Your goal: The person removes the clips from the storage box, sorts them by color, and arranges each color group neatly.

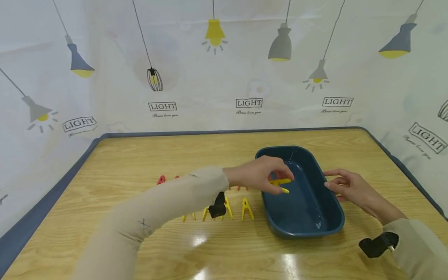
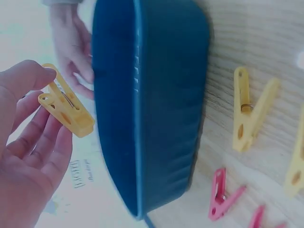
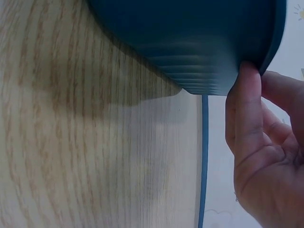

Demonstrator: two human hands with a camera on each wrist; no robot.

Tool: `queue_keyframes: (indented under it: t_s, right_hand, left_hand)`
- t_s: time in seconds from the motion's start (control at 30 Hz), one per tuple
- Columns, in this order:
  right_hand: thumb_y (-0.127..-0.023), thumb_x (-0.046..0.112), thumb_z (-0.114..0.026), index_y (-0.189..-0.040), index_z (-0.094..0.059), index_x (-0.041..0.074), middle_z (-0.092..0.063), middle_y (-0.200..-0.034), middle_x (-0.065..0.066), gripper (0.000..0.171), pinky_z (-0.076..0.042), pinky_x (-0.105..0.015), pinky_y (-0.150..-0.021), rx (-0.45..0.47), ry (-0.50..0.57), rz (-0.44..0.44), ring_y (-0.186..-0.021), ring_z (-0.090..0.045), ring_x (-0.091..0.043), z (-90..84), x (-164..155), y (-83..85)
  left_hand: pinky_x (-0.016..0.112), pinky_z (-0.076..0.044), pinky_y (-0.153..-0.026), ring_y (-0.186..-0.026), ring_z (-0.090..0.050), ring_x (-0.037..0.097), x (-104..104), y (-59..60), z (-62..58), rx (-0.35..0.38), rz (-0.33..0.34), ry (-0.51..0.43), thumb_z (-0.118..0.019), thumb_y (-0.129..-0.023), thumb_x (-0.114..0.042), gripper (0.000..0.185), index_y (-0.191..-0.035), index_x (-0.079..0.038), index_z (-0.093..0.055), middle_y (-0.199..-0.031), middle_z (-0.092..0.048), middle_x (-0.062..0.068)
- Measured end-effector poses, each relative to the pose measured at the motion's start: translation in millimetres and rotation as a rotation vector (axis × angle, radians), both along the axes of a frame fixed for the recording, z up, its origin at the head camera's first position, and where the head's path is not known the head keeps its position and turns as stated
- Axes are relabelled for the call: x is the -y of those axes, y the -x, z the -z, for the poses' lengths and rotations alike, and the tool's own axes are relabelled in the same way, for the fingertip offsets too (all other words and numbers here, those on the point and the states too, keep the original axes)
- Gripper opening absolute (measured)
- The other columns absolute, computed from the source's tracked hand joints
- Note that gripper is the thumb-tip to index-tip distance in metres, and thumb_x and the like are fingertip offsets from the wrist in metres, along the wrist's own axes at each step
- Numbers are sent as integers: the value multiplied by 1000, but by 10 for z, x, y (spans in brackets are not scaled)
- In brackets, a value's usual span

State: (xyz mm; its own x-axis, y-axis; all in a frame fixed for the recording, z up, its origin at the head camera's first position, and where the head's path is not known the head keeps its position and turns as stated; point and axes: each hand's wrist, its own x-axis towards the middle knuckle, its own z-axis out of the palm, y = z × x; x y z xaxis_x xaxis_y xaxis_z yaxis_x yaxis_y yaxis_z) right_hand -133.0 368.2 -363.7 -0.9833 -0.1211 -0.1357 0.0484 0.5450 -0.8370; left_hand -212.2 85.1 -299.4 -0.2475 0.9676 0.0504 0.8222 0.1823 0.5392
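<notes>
My left hand (image 1: 267,173) reaches over the blue plastic basin (image 1: 336,229). Between its thumb and fingers it pinches a yellow clothespin (image 2: 66,102) by the handle end, above the rim. At the basin's right side, the fingertips of my right hand (image 1: 353,190) hold the rim (image 3: 278,35), one finger tucked beneath its lip. Left of the basin several yellow clothespins (image 1: 247,210) stand in a row on the table. Behind them are red clothespins (image 1: 161,179), partly hidden by my left forearm.
The wood-grain table (image 1: 147,241) carries all of this. A pale curtain (image 1: 217,74) printed with lamps encloses its back and sides, with a dark blue band (image 1: 217,132) along the table's far edge. Black wrist cameras (image 1: 217,206) are strapped on both sleeves.
</notes>
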Motion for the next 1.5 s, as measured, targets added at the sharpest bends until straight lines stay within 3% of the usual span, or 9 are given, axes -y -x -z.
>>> queue_keyframes:
  t_s: [0.2, 0.33, 0.5, 0.77, 1.0, 1.2, 1.37, 1.5]
  right_hand:
    - [-91, 27, -50, -130, -33, -4, -56, -101, -17, 53, -50, -39, -71, 0, 1, -7, -82, -57, -9, -12, -4, -1]
    - [-91, 27, -50, -130, -33, -4, -56, -100, -17, 52, -50, -37, -70, -4, -1, -6, -82, -57, -9, -17, -6, -5]
    - [-91, 26, -50, -130, -33, -5, -57, -99, -16, 52, -50, -35, -69, -6, 9, -14, -81, -58, -9, -10, -8, -6]
    - [-92, 25, -50, -130, -33, -5, -56, -99, -15, 52, -50, -34, -68, -3, 18, -26, -81, -58, -9, 8, 2, 6]
    - [-91, 26, -50, -130, -33, -5, -56, -100, -16, 52, -50, -34, -68, 2, 2, -9, -81, -57, -8, -2, 4, 2]
    - [-92, 26, -49, -129, -33, -5, -56, -98, -14, 51, -50, -34, -68, 1, 11, -18, -81, -57, -8, -10, 8, 5]
    - [-92, 26, -49, -129, -33, -5, -56, -98, -15, 51, -50, -36, -68, -2, -5, -11, -81, -57, -8, -2, 2, 8]
    - [-92, 26, -49, -129, -33, -5, -56, -98, -15, 51, -50, -36, -68, -6, -10, -12, -81, -57, -8, 0, 4, 12]
  left_hand:
    - [15, -44, -71, -85, -48, 7, 419, -112, -144, 29, -12, -70, -65, -80, -12, 34, -113, -9, -59, -95, -53, -1]
    - [18, -46, -70, -84, -50, 7, 699, -131, -125, 50, -53, -100, -66, -79, -10, 34, -112, -9, -60, -93, -53, -1]
    - [24, -47, -72, -85, -51, 7, 1059, -139, -61, 82, -150, -85, -65, -80, -13, 34, -114, -12, -59, -96, -54, -3]
    - [27, -47, -70, -77, -48, 11, 1684, -112, 132, 54, -331, -147, -64, -80, -10, 35, -114, -10, -59, -93, -55, -1]
    - [29, -46, -67, -77, -48, 12, 2075, -140, 422, 62, -407, -92, -63, -80, -11, 34, -114, -9, -59, -95, -56, 1]
    - [31, -46, -72, -84, -51, 13, 2314, -209, 652, 120, -470, -29, -64, -81, -12, 33, -113, -9, -58, -98, -56, 0]
    - [32, -46, -72, -83, -50, 13, 2429, -196, 713, 82, -498, 12, -66, -78, -8, 33, -110, -8, -60, -96, -56, 0]
    - [38, -44, -77, -91, -51, 19, 2467, -205, 750, 74, -518, 71, -66, -76, -8, 32, -108, -7, -61, -102, -56, 2]
